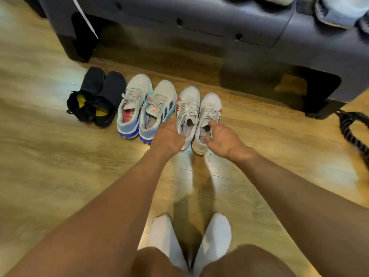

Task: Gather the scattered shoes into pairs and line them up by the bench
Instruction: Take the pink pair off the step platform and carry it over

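Note:
Three pairs of shoes stand in a row on the wooden floor in front of the dark bench [199,23], toes toward it. At the left is a black pair [99,92] with yellow insoles. In the middle is a grey pair [147,100] with blue soles and dark stripes. At the right is a white pair with red marks. My left hand [169,136] grips the heel collar of the left white shoe [188,104], thumb inside the opening. My right hand [221,138] holds the heel of the right white shoe [210,106], thumb and fingertips at its opening.
My two feet in white socks [189,242] stand below, behind the row. A black braided strap [351,132] lies on the floor at the right, by the bench leg. Clothes lie on the bench top at the upper right. A white cord [85,19] hangs down the bench's left side.

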Motion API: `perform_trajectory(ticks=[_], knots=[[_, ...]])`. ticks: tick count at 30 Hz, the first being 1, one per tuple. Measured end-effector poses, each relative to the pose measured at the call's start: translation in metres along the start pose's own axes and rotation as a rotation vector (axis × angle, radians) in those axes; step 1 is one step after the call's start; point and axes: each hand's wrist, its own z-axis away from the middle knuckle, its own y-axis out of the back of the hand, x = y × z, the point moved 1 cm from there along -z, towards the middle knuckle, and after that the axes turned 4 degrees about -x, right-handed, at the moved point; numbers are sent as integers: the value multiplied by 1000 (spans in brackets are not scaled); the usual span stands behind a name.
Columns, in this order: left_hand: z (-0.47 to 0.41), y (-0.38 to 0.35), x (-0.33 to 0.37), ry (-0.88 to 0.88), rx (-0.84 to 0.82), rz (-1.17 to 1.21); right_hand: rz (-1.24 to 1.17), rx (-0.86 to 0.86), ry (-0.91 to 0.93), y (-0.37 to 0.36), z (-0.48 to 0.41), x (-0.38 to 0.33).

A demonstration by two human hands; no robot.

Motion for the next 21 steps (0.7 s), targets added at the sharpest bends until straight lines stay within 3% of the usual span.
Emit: perform_trajectory(ticks=[5,11,21], knots=[[116,121,40,-27,196,-81,184,134,284,97,112,-94],[296,302,98,-73,372,-144,382,200,494,251,272,-217],[541,427,115,89,691,-146,600,363,944,382,470,-343]])
